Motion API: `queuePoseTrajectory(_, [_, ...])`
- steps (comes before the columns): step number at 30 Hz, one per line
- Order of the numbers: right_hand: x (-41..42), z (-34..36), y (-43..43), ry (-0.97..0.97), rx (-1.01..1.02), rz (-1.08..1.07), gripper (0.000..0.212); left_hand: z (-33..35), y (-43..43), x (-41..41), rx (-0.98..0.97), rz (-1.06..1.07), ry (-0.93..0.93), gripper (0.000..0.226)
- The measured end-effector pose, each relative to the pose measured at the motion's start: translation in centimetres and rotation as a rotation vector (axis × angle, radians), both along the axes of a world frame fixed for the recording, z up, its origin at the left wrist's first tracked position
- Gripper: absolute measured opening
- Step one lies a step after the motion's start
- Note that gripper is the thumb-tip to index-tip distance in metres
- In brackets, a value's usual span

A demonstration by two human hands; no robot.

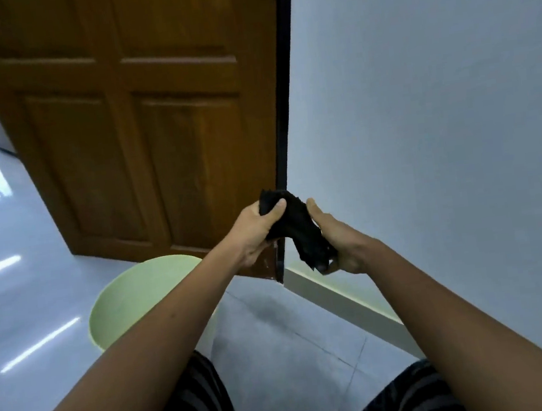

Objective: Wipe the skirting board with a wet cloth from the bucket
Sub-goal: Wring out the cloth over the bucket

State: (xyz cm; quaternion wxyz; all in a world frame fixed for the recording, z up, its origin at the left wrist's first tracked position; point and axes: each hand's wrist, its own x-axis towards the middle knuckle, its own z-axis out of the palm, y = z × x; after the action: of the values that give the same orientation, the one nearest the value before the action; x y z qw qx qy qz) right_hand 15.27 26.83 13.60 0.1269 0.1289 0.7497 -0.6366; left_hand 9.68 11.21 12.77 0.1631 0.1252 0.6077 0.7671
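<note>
We grip a dark cloth (294, 228) at both ends, our left hand (258, 228) and right hand (338, 245) each closed on it, seemingly twisting it to wring it out. The green bucket (128, 299) sits below our left hand. The pale skirting board (341, 302) runs just beneath our right hand, unwiped.

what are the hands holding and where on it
A dark cloth, bunched up: the left hand grips its upper end, the right hand its lower end.
</note>
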Motion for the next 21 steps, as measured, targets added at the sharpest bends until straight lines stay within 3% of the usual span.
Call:
queuePoseTrajectory(4, [0.3,-2.9,-4.6,0.025,-0.346,-0.161,0.045,-2.5,-4.0,0.1,-0.004,0.169,0.030,0.027])
queuePoseTrajectory(6, [-0.1,-4.4,-6.6,0.125,-0.316,-0.290,0.027,-4.4,-6.7,0.0,-0.120,0.305,0.059,0.032])
queuePoseTrajectory(8, [-0.5,-5.5,-8.3,0.202,-0.149,-0.334,0.014,-6.4,-8.9,0.2,-0.272,0.354,0.063,0.040])
queuePoseTrajectory(11, [-1.6,-6.7,-11.0,0.245,0.135,-0.338,0.022,-8.7,-11.4,-0.1,-0.307,0.208,-0.150,0.057])
queuePoseTrajectory(13, [-2.6,-7.2,-12.1,0.250,0.192,-0.347,0.030,-9.6,-12.4,-1.3,-0.262,0.151,-0.230,0.051])
queuePoseTrajectory(17, [-5.9,-9.0,-13.1,0.245,0.235,-0.309,0.037,-11.2,-13.2,-4.1,-0.275,0.317,-0.247,0.025])
queuePoseTrajectory(21, [-9.7,-12.5,-13.6,0.184,0.183,-0.308,0.037,-13.9,-12.0,-6.4,-0.379,0.520,-0.303,0.020])
